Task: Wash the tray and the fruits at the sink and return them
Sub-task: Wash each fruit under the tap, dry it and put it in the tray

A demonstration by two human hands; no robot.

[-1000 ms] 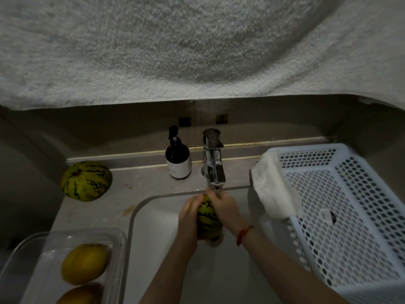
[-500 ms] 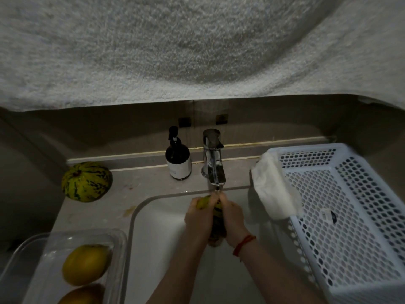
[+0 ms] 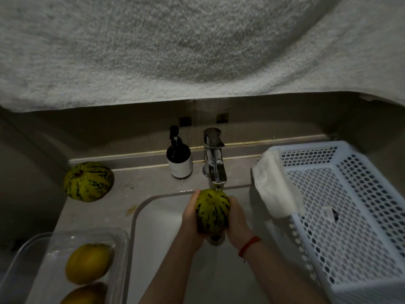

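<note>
A striped melon (image 3: 212, 210) is held over the sink (image 3: 153, 216), just under the faucet (image 3: 215, 170), clamped between the left hand (image 3: 190, 218) and right hand (image 3: 236, 218), fingers wrapped round it. A wet rind may slip from the grip and be dropped into the basin.
</note>
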